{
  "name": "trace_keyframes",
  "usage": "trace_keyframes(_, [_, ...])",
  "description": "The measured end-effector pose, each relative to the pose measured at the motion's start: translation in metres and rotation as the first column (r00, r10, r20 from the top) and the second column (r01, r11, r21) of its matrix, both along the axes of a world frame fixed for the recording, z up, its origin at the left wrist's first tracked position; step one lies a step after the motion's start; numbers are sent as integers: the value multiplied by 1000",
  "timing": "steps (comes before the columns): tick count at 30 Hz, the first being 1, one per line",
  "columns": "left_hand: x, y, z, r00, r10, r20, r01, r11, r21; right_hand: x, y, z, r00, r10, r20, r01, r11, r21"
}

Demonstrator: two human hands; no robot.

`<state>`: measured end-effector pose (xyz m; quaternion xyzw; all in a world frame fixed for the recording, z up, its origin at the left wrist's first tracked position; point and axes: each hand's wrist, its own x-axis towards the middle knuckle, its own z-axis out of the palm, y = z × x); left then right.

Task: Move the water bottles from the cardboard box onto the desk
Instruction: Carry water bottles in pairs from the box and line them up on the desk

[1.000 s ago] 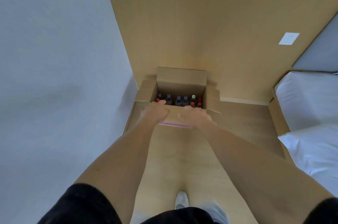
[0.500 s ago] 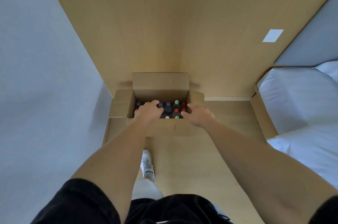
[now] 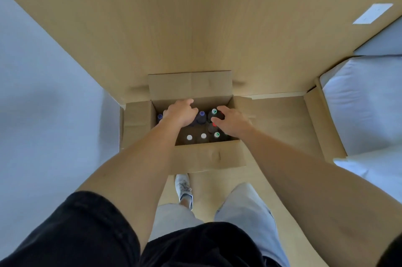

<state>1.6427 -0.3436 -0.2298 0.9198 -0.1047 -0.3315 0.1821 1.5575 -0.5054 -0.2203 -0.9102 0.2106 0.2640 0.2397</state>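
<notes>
An open cardboard box stands on the wooden floor against a wooden panel. Several dark water bottles stand upright in it, with blue caps, white caps, a red cap and green caps. My left hand reaches into the back left of the box, its fingers curled down over a bottle it hides. My right hand is at the back right, its fingers wrapped around the shoulder of a green-capped bottle. No desk top is in view.
The box's flaps fold outward on all sides. A bed with white bedding is close on the right, and a white wall is on the left. My white shoe stands just in front of the box. A wall socket is at upper right.
I have stepped closer and leaned over the box. Both hands moved from its front flap into the box, down among the bottles at the back.
</notes>
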Motion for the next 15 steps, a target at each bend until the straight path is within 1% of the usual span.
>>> trace_keyframes(3, [22, 1, -34, 998, -14, -67, 14, 1000, 1, 22, -4, -30, 998, 0, -55, 0, 1000, 10])
trace_keyframes(7, [41, 3, -88, 993, -21, -113, 26, 999, 39, 50, -13, -80, 992, 33, -123, -27, 998, 48])
trace_keyframes(15, [63, -4, -236, 962, -25, -271, 55, 993, 103, 80, -35, -226, 966, 90, -240, -62, 991, 122])
